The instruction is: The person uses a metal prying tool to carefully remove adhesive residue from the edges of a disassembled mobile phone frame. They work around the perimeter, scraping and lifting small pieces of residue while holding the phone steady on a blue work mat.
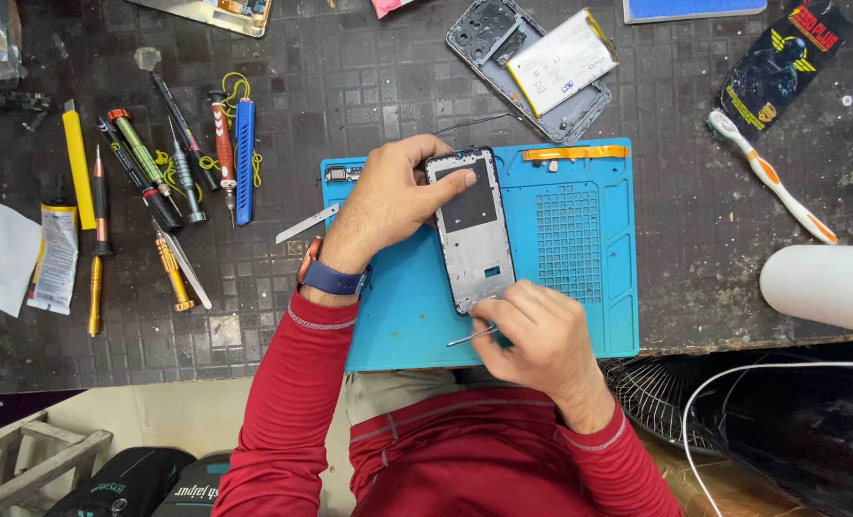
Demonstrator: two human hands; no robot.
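Two hands: both busy on my phone frame (471, 230), flat on the blue mat (580, 287).
Left hand (388, 196): gripping the frame's upper end.
Right hand (532, 335): pinching tweezers (472, 336) at its lower edge.
Done: back cover with battery (541, 67) already apart on the desk (714, 220).
Left: frame looks stripped and bare.

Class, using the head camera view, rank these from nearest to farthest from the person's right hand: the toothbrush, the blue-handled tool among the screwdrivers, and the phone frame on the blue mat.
Measured from the right hand:
1. Phone frame, just above the hand on the blue mat; the fingers reach its lower end.
2. Toothbrush, up and to the right on the dark table.
3. Blue-handled tool, far left among the screwdrivers.
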